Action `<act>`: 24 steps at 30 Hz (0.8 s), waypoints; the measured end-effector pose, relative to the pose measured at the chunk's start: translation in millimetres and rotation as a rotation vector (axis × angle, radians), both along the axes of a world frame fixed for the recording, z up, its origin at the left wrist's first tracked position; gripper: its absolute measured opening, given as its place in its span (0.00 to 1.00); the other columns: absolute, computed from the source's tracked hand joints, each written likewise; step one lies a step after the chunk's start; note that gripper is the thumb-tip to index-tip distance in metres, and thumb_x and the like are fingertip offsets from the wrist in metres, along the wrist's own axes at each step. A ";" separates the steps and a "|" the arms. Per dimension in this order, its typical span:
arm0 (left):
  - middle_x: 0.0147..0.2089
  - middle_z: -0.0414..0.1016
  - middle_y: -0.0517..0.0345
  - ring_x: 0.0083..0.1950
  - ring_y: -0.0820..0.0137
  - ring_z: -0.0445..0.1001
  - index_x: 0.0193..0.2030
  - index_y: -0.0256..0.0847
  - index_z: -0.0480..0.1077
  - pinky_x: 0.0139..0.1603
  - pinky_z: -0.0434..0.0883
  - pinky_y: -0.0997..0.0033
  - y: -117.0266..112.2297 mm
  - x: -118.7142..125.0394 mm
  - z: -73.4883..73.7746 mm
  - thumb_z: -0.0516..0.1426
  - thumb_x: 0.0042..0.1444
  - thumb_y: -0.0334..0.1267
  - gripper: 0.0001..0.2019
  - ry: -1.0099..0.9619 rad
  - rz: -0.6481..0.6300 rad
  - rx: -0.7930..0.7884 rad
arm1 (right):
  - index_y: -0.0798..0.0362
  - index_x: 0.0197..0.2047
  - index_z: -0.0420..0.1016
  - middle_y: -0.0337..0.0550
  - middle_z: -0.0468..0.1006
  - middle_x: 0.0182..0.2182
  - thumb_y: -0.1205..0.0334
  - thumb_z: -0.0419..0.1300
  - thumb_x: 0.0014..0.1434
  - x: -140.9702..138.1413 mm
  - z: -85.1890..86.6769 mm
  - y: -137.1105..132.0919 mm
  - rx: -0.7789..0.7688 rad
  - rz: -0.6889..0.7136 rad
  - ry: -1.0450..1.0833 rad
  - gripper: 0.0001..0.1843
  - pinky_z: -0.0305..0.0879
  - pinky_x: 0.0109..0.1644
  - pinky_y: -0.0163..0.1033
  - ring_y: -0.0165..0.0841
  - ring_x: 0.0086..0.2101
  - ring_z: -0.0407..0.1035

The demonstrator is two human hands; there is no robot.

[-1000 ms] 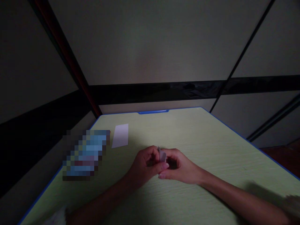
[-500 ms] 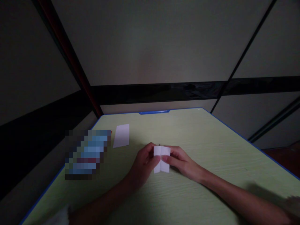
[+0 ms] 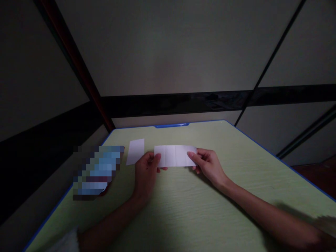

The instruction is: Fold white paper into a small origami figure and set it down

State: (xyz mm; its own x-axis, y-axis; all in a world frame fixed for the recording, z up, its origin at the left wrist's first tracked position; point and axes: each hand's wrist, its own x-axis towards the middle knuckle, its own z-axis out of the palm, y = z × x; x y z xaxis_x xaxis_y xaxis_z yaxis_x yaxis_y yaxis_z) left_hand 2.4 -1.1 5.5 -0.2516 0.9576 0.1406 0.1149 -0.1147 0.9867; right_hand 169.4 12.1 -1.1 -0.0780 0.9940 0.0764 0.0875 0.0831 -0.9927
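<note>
Near the counter's (image 3: 236, 196) far edge, left hand (image 3: 145, 171) and right hand (image 3: 207, 164) pinch the paper strip (image 3: 175, 155), now unfolded wide.

Left hand (image 3: 146, 169): reaching in from the near left, forearm bare, thumb and fingers pinching together. Right hand (image 3: 208, 164): reaching in from the near right, thumb pressing onto curled fingers. Both are hovering level, apart.

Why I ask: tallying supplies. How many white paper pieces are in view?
2. A creased strip held between left hand and right hand; a smaller piece on the table beside it. Others may be hidden.
</note>
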 end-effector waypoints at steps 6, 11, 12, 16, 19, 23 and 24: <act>0.12 0.63 0.67 0.14 0.77 0.65 0.20 0.36 0.62 0.16 0.58 0.80 0.0 -0.1 0.2 0.54 0.46 0.35 0.08 -0.008 0.007 -0.025 | 0.57 0.16 0.62 0.34 0.63 0.09 0.52 0.57 0.46 -0.5 2.1 -1.5 -0.007 0.005 0.035 0.18 0.47 0.12 0.27 0.20 0.10 0.53; 0.11 0.63 0.67 0.13 0.78 0.63 0.20 0.36 0.63 0.15 0.58 0.81 0.6 -0.6 -0.3 0.54 0.46 0.35 0.08 -0.034 0.002 -0.027 | 0.57 0.15 0.63 0.33 0.63 0.08 0.53 0.58 0.45 -0.3 1.5 -2.2 -0.014 -0.008 0.064 0.18 0.46 0.12 0.27 0.20 0.09 0.53; 0.11 0.63 0.67 0.13 0.78 0.63 0.20 0.36 0.62 0.15 0.58 0.81 0.8 -0.7 -0.5 0.54 0.46 0.35 0.08 -0.040 0.002 -0.026 | 0.57 0.15 0.63 0.33 0.63 0.08 0.53 0.58 0.45 -0.3 1.2 -2.5 -0.016 -0.011 0.071 0.18 0.46 0.12 0.26 0.19 0.09 0.53; 0.11 0.63 0.67 0.13 0.79 0.63 0.20 0.36 0.63 0.15 0.58 0.81 1.5 -1.2 -1.6 0.54 0.45 0.36 0.08 -0.048 -0.001 -0.022 | 0.58 0.16 0.63 0.33 0.63 0.09 0.54 0.59 0.45 -0.1 0.2 -3.0 -0.029 -0.012 0.105 0.17 0.46 0.12 0.26 0.19 0.09 0.53; 0.11 0.63 0.68 0.13 0.78 0.64 0.21 0.36 0.63 0.15 0.58 0.81 1.2 -0.9 -1.9 0.55 0.45 0.37 0.08 -0.074 -0.002 -0.019 | 0.59 0.17 0.64 0.33 0.63 0.09 0.54 0.59 0.45 -0.2 0.2 -3.7 -0.043 -0.002 0.129 0.16 0.46 0.12 0.25 0.18 0.09 0.54; 0.13 0.63 0.67 0.14 0.77 0.66 0.21 0.36 0.63 0.14 0.58 0.81 -0.2 0.6 -1.5 0.55 0.44 0.38 0.08 -0.085 0.003 -0.011 | 0.59 0.17 0.64 0.32 0.63 0.09 0.55 0.59 0.45 -1.5 0.8 -4.7 -0.057 -0.013 0.175 0.16 0.46 0.11 0.24 0.18 0.09 0.54; 0.14 0.64 0.67 0.14 0.76 0.66 0.22 0.36 0.63 0.14 0.58 0.81 -0.5 0.8 -1.6 0.55 0.44 0.38 0.08 -0.080 0.001 -0.011 | 0.59 0.17 0.63 0.32 0.63 0.09 0.55 0.59 0.45 -1.9 0.9 -4.8 -0.058 -0.017 0.185 0.16 0.46 0.11 0.24 0.18 0.09 0.54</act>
